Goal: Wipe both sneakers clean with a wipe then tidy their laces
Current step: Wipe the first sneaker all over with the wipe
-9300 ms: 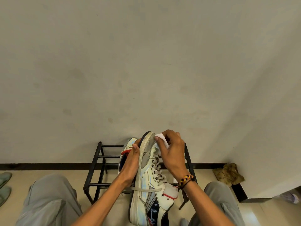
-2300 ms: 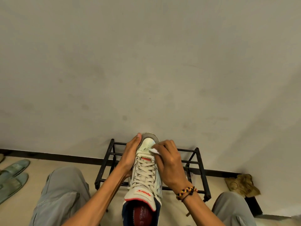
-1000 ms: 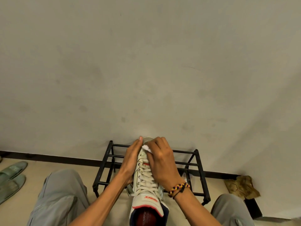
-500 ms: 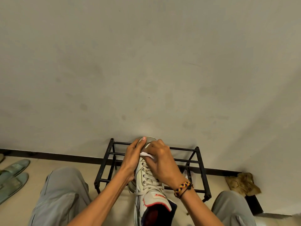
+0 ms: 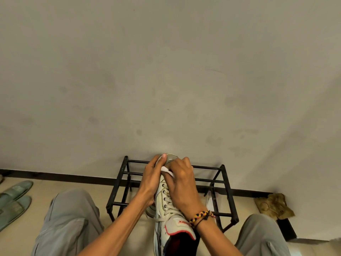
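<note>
Two hands are working one sneaker (image 5: 167, 206) above the shoe rack (image 5: 217, 193): the left hand (image 5: 150, 180) is clasping its toe to steady it, the right hand (image 5: 181, 183) is pinching the wipe (image 5: 167, 171) against the upper.

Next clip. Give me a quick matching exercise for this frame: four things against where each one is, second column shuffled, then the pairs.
1. wipe
2. sneaker
3. slippers
4. shoe rack

A. on the floor at far left
B. against the wall, behind the hands
C. pinched under the right hand near the toe
D. steadied by the left hand, toe pointing at the wall

Pairs: 1-C, 2-D, 3-A, 4-B
</note>
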